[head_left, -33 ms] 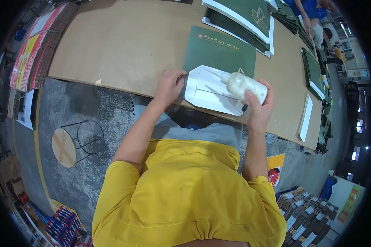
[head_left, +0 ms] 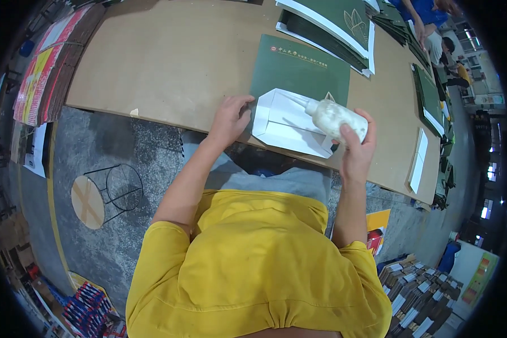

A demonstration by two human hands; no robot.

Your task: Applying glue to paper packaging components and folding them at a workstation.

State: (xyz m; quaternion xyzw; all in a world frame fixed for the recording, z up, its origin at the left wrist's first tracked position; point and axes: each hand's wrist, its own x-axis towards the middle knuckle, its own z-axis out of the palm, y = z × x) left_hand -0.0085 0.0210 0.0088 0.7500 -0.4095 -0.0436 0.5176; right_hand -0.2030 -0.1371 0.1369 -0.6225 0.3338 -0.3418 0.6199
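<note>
My right hand (head_left: 356,149) is wrapped round a clear squeeze bottle (head_left: 339,121) of white liquid, probably glue. The bottle is tilted, its thin nozzle pointing left and lying over a white folded flap (head_left: 290,132). This flap, with slanted corners, lies along the near edge of a green printed folder (head_left: 298,67). At the folder's left edge is my left hand (head_left: 231,118), its fingers curled and the index fingertip against the edge by the flap's corner. What lies between thumb and fingers is partly hidden.
The brown table (head_left: 163,62) carries a stack of green folders (head_left: 327,28) at the back and more green folders (head_left: 428,96) at right. A white strip (head_left: 418,160) lies near the right edge. Bundled cardboard (head_left: 53,62) stands left; a round stool (head_left: 88,201) lies tipped on the floor. Another person (head_left: 419,17) works far right.
My right hand and the bottle have shifted slightly to the right, and the nozzle shows more plainly over the flap. My left hand has hardly moved.
</note>
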